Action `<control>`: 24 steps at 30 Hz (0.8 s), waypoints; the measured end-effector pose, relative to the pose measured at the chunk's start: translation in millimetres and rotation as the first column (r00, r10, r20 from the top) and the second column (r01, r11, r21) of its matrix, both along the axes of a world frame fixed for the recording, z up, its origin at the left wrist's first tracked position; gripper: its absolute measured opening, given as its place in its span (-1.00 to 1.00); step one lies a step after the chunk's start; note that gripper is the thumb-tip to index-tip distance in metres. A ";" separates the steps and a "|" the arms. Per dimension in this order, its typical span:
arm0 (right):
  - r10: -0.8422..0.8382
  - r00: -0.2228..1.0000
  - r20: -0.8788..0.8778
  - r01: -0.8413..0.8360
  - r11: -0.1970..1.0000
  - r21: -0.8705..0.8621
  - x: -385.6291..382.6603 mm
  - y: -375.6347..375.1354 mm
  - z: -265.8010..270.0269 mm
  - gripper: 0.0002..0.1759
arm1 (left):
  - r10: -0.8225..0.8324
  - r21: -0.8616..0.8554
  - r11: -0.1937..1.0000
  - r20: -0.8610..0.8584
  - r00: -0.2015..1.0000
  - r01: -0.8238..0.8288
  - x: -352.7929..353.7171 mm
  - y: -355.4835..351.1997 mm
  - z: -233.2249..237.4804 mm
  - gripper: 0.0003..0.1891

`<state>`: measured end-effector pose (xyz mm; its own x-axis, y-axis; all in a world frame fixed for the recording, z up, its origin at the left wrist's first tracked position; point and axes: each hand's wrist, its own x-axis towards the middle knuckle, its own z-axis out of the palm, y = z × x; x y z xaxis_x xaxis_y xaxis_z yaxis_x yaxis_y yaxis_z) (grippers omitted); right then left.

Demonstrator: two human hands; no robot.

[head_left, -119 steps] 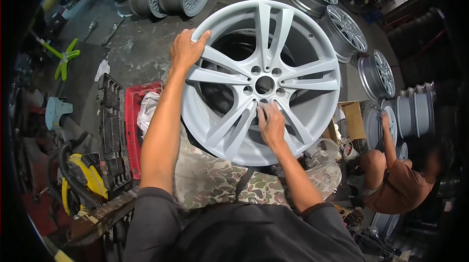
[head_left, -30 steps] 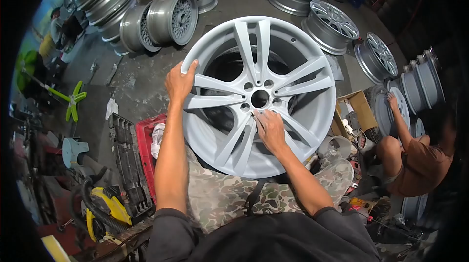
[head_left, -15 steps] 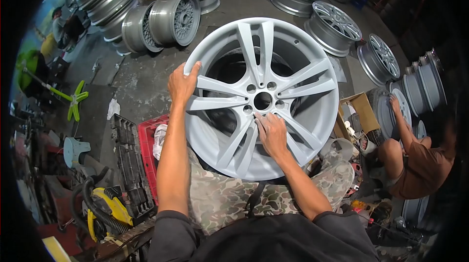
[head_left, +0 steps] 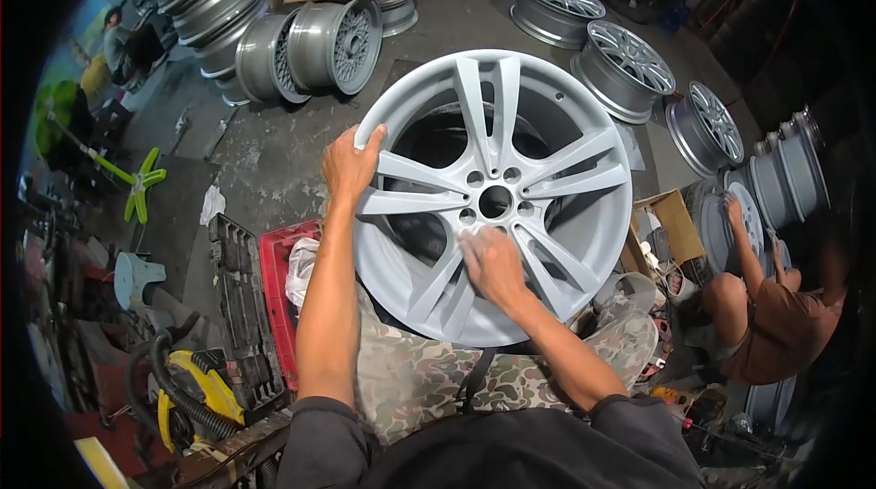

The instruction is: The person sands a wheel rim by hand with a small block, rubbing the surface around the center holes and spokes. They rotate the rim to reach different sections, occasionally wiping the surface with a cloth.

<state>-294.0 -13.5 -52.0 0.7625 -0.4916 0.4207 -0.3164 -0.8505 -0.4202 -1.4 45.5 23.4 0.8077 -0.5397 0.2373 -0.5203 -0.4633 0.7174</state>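
Note:
A large pale grey alloy wheel [head_left: 566, 181] with paired spokes lies face up, tilted towards me, above my camouflage-clad lap. My left hand [head_left: 351, 163] grips the left side of its outer lip, thumb on the face and fingers over the edge. Just below the centre bore, my right hand [head_left: 493, 265] presses on the base of the lower spokes. Its fingers are curled together and smeared by motion; whatever lies beneath them is hidden.
Stacked rims [head_left: 205, 10] and two mesh wheels [head_left: 351, 46] stand back left. More wheels [head_left: 630, 69] line the right, where a co-worker [head_left: 789, 325] sits handling another rim. A cardboard box [head_left: 673, 224] is nearby. At left lie an open red toolbox [head_left: 278, 297] and a yellow power tool [head_left: 205, 389].
My right hand has shifted slightly left and down near the hub, its fingers more curled and blurred. My left hand keeps its hold on the lip. The whole view has shifted slightly.

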 end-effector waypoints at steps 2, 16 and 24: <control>0.012 0.999 -0.038 -0.014 0.998 -0.056 0.5 -1.5 5.3 -0.81 | -0.004 -0.022 1.000 -0.014 1.000 0.004 -1.7 -1.1 -0.5 -0.48; 0.165 0.970 -0.176 -0.174 0.984 -0.038 1.1 -11.8 23.3 -0.82 | -0.012 -0.029 0.999 0.026 1.000 0.013 0.7 0.6 -4.6 -0.42; 0.219 0.963 -0.157 -0.216 0.976 0.037 -1.1 -45.1 28.4 -0.84 | -0.044 -0.086 0.995 0.011 0.999 0.044 1.3 0.6 -7.2 -0.48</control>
<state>-295.1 -58.6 -23.6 0.9084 -0.3131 0.2770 -0.1887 -0.8984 -0.3966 -0.2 46.1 16.1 0.7812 -0.5518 0.2920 -0.5458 -0.3765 0.7486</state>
